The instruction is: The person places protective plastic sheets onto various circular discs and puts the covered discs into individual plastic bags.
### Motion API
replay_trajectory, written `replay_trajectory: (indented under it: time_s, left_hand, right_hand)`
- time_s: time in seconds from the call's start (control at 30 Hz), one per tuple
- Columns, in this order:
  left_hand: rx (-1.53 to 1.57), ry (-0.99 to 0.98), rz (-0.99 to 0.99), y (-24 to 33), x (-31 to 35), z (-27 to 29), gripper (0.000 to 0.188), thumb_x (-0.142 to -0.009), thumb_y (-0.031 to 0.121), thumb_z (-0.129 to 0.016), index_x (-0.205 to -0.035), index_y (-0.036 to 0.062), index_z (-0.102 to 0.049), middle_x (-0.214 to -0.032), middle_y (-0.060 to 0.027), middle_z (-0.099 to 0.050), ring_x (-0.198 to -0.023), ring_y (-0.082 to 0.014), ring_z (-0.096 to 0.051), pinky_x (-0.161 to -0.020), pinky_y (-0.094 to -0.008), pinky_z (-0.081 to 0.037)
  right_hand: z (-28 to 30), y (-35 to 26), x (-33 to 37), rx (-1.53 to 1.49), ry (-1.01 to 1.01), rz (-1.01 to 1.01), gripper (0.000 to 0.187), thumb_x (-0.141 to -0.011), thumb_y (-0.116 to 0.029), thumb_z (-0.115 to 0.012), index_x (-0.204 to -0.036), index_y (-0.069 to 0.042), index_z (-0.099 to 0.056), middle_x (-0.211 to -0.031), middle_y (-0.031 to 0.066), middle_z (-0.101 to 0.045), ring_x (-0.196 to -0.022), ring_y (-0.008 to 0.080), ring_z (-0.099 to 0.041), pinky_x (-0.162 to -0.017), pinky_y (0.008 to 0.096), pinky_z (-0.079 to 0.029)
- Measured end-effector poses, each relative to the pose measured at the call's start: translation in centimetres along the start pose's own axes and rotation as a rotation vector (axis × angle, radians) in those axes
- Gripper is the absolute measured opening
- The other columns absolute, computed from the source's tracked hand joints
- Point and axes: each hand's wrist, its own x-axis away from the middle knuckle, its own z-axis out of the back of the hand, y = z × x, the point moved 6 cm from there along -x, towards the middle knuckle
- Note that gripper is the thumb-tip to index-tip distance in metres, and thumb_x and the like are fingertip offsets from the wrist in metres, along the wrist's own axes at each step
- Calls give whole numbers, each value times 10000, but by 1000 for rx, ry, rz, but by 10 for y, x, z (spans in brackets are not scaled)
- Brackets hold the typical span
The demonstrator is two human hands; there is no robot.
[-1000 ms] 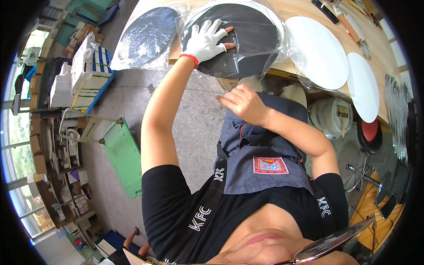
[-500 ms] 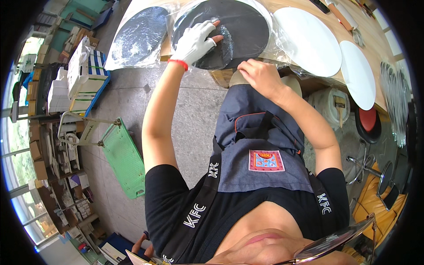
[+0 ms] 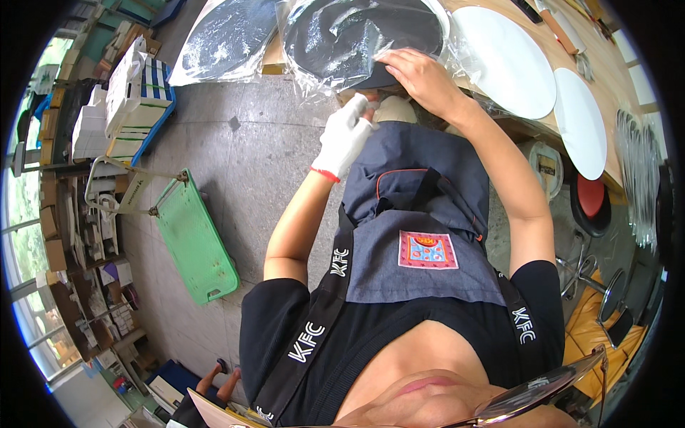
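A round black disc [image 3: 335,36] lies at the table's front edge, covered by wrinkled, shiny clear plastic film [image 3: 307,80]. My bare right hand [image 3: 424,80] reaches over the disc's near right part, its fingertips pinched together on the film. Just below the front edge, in front of my apron, is my left hand [image 3: 342,135] in a white glove with a red cuff. Its fingers are curled, with bare fingertips showing; whatever lies between them is hidden. Another film-covered dark disc [image 3: 228,39] lies to the left.
Two white ovals [image 3: 503,64] [image 3: 579,123] lie on the wooden table [image 3: 614,78] to the right. Tools rest near its far edge. A lidded bucket [image 3: 544,167] and a red-and-black stool [image 3: 591,196] stand below. To the left are a green trolley [image 3: 196,235] and stacked boxes [image 3: 135,107].
My left hand has come off the black disc and down toward my apron. My right hand has moved up onto the film. Wrinkled film now spreads over more of the disc.
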Motion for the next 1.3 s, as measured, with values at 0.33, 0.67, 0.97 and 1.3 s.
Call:
replay_trajectory:
  time_s: [0.33,0.67,0.97,1.3]
  left_hand:
    - [1226,271,258,-44,-14,-31,188,-990,160,-544,-1167,104,-515,-972,-59,-607,-628,-137,-568,-493,-272,-415]
    - [1245,270,193,-42,-15,-34,255,-983,195,-574,-1215,108,-515,-985,-28,-614,-653,-127,-562,-514,-258,-421]
    - [1256,261,169,-44,-17,-35,309,-985,180,-569,-1277,101,-508,-1044,-28,-627,-664,-119,-562,-540,-251,-425]
    - [1253,256,170,-42,-13,-38,282,-983,186,-576,-1250,112,-521,-1041,-38,-621,-668,-117,-583,-545,-242,-435]
  right_hand:
    - [-12,4,-11,7,-111,-37,265,-962,-246,-537,-1156,-112,-658,-1095,85,-674,-1053,278,-623,-898,384,-508]
    - [-16,1,-12,30,-127,-1,276,-953,-253,-554,-1151,-92,-658,-1101,90,-666,-1070,294,-606,-919,395,-494]
    - [-18,2,-11,24,-110,9,281,-951,-259,-559,-1147,-86,-663,-1108,100,-665,-1084,303,-596,-931,402,-485]
    - [-17,-2,-10,30,-151,-19,302,-946,-246,-563,-1145,-36,-650,-1154,142,-646,-1127,319,-571,-975,400,-453]
